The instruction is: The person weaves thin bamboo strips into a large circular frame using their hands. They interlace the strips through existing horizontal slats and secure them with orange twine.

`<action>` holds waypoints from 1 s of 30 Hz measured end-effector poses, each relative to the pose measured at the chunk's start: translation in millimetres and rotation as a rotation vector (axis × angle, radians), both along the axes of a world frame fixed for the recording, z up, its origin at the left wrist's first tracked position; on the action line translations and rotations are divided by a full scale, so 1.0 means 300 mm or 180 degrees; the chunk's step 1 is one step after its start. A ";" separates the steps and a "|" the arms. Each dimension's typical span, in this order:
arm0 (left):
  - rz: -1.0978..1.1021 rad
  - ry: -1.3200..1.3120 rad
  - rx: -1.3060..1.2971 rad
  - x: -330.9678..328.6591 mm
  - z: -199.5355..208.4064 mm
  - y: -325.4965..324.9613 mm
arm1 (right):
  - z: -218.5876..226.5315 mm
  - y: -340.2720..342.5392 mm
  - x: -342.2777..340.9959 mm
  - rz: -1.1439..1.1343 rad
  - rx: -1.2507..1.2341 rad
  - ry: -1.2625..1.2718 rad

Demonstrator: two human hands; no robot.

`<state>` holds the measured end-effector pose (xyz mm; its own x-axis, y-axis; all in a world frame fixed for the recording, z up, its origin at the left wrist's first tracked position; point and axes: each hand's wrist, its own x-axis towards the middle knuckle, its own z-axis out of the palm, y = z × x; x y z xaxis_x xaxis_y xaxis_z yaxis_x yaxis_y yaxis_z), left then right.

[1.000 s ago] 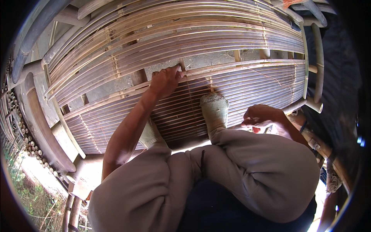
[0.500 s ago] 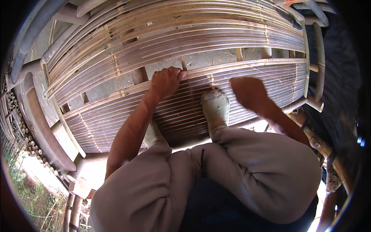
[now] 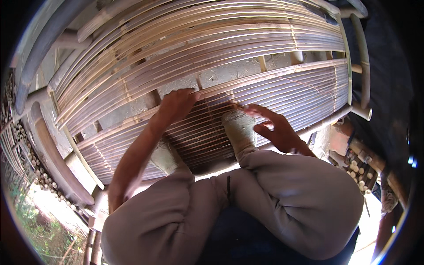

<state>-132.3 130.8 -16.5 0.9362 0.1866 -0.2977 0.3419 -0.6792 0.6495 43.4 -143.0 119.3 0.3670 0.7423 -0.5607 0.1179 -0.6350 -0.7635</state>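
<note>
Head view looks straight down on a person crouched over a panel of split bamboo slats (image 3: 282,95), long pale strips running side by side and bowed by the lens; the left hand (image 3: 176,104) lies on the upper edge of the nearer band of slats, fingers curled over the top strip and gripping it; the right hand (image 3: 274,128) is apart from it, fingers spread and loose, fingertips touching the slats just beside the right foot (image 3: 240,132), clamped on nothing; that foot, dusty, presses flat on the slats between the two hands; the left foot (image 3: 164,157) sits lower, near the panel's bottom edge; grey-trousered knees (image 3: 282,198) fill the lower frame and crowd the near edge; between the two bands of slats a gap shows bare ground (image 3: 229,75); round bamboo poles (image 3: 362,57) frame the right edge; short cut bamboo pieces (image 3: 360,170) lie heaped at lower right.
</note>
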 end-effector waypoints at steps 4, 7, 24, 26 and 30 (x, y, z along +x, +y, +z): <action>-0.0769 -0.0167 -0.0270 0.016 0.306 0.173 | -0.041 -0.340 0.173 -0.1665 0.0356 0.1541; -0.0907 0.0717 -0.0178 0.122 0.585 0.281 | -0.175 -0.620 0.325 -0.2836 -0.1241 -0.0308; -0.0398 -0.0091 -0.0139 0.612 0.079 -0.351 | -0.324 -0.101 0.390 -0.1092 0.1132 -0.1203; 0.0042 0.0057 -0.0193 0.598 0.038 -0.394 | -0.253 -0.103 0.501 -0.1757 0.2031 -0.0817; 0.0343 0.0277 -0.0454 0.602 0.028 -0.423 | -0.023 -0.143 0.710 -0.3748 0.2766 -0.0528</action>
<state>48.2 3.7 -8.1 0.8827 0.2345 -0.4073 0.4668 -0.5387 0.7014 256.5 -185.8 112.6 0.9987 0.0509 0.0029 -0.0082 0.2160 -0.9764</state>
